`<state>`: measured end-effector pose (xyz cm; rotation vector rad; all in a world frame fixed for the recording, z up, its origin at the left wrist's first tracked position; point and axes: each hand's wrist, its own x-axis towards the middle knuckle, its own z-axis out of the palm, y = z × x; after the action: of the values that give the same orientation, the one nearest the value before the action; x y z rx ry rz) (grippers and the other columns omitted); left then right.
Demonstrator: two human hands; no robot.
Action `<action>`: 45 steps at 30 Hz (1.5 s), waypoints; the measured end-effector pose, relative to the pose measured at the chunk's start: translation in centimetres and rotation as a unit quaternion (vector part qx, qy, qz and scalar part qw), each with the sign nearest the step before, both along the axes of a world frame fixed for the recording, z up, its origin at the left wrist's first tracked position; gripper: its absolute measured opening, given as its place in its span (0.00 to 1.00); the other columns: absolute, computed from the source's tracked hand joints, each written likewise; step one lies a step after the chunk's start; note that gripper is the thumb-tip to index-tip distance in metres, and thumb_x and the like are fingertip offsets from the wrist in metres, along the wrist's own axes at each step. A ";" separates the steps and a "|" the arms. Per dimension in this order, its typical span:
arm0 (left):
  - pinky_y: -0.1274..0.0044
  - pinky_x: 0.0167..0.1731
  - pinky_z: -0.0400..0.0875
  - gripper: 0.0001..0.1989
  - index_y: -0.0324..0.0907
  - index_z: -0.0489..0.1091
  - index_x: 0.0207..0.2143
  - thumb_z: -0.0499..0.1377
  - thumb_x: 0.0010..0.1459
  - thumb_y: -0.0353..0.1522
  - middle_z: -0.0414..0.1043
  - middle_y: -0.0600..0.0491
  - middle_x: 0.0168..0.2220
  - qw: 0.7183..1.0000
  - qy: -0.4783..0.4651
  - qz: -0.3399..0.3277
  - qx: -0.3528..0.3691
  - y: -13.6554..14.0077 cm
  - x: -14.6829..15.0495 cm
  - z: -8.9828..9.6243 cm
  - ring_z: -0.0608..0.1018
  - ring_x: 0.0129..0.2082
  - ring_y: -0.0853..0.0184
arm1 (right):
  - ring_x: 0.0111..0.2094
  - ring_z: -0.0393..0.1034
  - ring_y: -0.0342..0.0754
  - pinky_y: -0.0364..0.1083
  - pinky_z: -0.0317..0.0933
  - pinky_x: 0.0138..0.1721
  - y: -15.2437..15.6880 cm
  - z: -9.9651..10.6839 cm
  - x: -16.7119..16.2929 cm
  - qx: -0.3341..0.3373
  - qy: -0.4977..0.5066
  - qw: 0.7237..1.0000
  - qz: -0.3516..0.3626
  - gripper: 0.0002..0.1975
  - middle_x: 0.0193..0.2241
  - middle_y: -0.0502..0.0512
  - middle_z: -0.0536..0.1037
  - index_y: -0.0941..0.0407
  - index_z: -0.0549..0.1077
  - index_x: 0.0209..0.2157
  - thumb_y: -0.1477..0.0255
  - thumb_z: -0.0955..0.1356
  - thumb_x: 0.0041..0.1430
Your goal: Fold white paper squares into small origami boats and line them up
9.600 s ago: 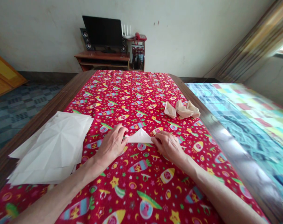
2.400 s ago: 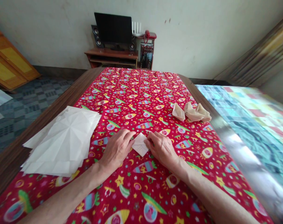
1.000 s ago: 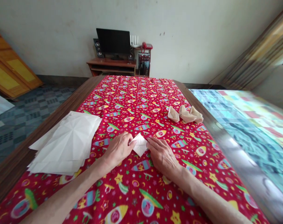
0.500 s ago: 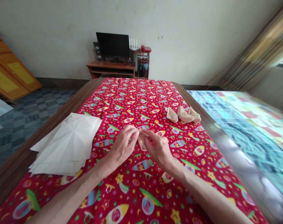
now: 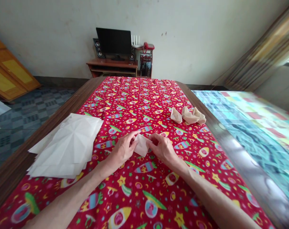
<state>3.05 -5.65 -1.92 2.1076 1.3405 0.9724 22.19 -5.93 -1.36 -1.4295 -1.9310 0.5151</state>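
A small folded piece of white paper [image 5: 141, 145] is held between my two hands over the middle of the red patterned cloth [image 5: 144, 178]. My left hand [image 5: 125, 144] pinches its left corner between thumb and fingers. At the opposite corner my right hand [image 5: 162, 147] grips it the same way, its fingers curled. To the left lies a loose stack of creased white paper sheets [image 5: 68, 144]. Several folded paper shapes [image 5: 190, 116] stand together on the cloth, ahead and to the right of my right hand.
The cloth covers a dark wooden table [image 5: 226, 148] whose edges show on both sides. A bed [image 5: 244, 121] stands along the right. Beyond the table's far end are a monitor [image 5: 114, 43] on a desk [image 5: 112, 65] and a red telephone [image 5: 148, 46]. A wooden cabinet [image 5: 13, 70] is at far left.
My hands have moved slightly apart, and the paper between them, largely hidden before, now shows a broad flat face. The view has shifted slightly.
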 end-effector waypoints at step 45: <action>0.71 0.49 0.68 0.13 0.40 0.63 0.50 0.54 0.63 0.30 0.68 0.50 0.47 0.955 0.236 -0.128 0.123 -3.3 -1.0 1.1 0.70 0.47 0.63 | 0.53 0.63 0.53 0.53 0.64 0.51 0.0 0.2 3.4 0.165 -0.181 0.923 0.298 0.12 0.48 0.60 0.72 0.57 0.71 0.47 0.70 0.61 0.65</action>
<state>2.08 -8.95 -0.80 2.7499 1.1467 0.5692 25.61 -5.90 -1.18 -0.7377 -2.6164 0.1709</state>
